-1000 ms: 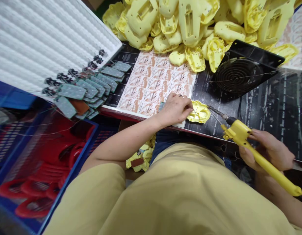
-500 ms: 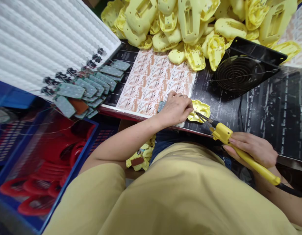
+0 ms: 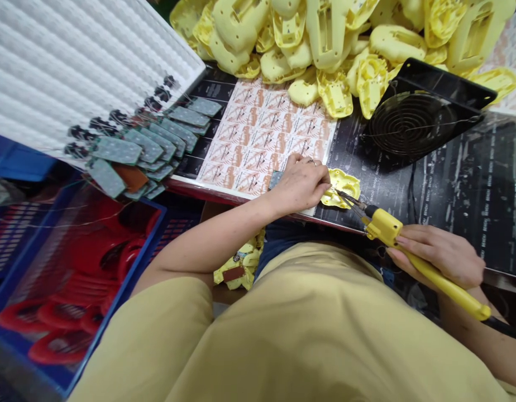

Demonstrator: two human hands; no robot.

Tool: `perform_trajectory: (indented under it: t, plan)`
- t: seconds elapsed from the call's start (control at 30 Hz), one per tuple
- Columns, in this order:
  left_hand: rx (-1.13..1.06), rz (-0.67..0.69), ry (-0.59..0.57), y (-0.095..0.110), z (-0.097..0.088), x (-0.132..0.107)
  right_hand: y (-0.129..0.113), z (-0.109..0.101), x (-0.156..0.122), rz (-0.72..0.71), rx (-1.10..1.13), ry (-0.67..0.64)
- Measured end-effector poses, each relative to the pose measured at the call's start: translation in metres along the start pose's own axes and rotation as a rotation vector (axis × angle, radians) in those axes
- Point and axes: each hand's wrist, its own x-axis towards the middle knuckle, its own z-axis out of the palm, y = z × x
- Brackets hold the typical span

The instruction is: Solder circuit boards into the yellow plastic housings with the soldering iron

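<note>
My left hand (image 3: pixel 302 184) rests at the table's near edge, fingers closed in a pinch on a small yellow plastic shell (image 3: pixel 344 187) that lies on the black mat. A small grey-green board (image 3: pixel 276 179) peeks out under the left side of that hand. My right hand (image 3: pixel 440 254) grips a yellow soldering iron (image 3: pixel 425 265). The iron's metal tip (image 3: pixel 345 196) touches the inside of the shell, just right of my left fingers.
A heap of yellow plastic housings (image 3: pixel 325 39) fills the table's far side. A black fan (image 3: pixel 412 120) stands at right, a printed label sheet (image 3: pixel 266 134) in the middle, grey-green circuit boards (image 3: pixel 144 151) with wires on a white corrugated tray (image 3: pixel 65 61) at left. A blue crate (image 3: pixel 128 285) with red parts sits below left.
My right hand brought the soldering iron leftward from the table's right side until its tip reached the shell. My left hand stayed on the shell.
</note>
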Motion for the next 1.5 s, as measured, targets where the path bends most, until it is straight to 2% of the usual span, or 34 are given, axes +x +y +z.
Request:
perform_trajectory:
  t: [0.23, 0.43, 0.53, 0.7, 0.93, 1.13, 1.33, 1.5]
  plan:
    - [0.009, -0.015, -0.014, 0.003, -0.002, 0.0, -0.002, 0.002, 0.014, -0.097, 0.01, 0.068]
    - [0.019, -0.021, -0.02, 0.002, -0.001, 0.0, 0.006, -0.003, 0.007, -0.049, 0.017, 0.174]
    - [0.018, -0.013, -0.012, 0.001, -0.001, 0.0, 0.007, -0.001, 0.005, -0.038, 0.017, 0.182]
    - [0.015, -0.011, -0.006, 0.0, 0.0, -0.001, 0.006, 0.006, 0.01, -0.008, -0.126, 0.323]
    - [-0.051, 0.006, 0.067, -0.005, 0.003, -0.002, 0.012, 0.007, 0.02, -0.067, 0.116, 0.326]
    - [-0.042, -0.053, 0.067, -0.001, 0.004, 0.0, 0.016, 0.005, 0.019, -0.023, -0.032, 0.278]
    - [-0.01, -0.015, 0.074, -0.002, 0.005, 0.001, 0.025, 0.009, 0.027, -0.071, 0.193, 0.287]
    - [-0.004, -0.019, 0.066, -0.002, 0.005, 0.001, 0.031, 0.007, 0.028, -0.096, 0.21, 0.259]
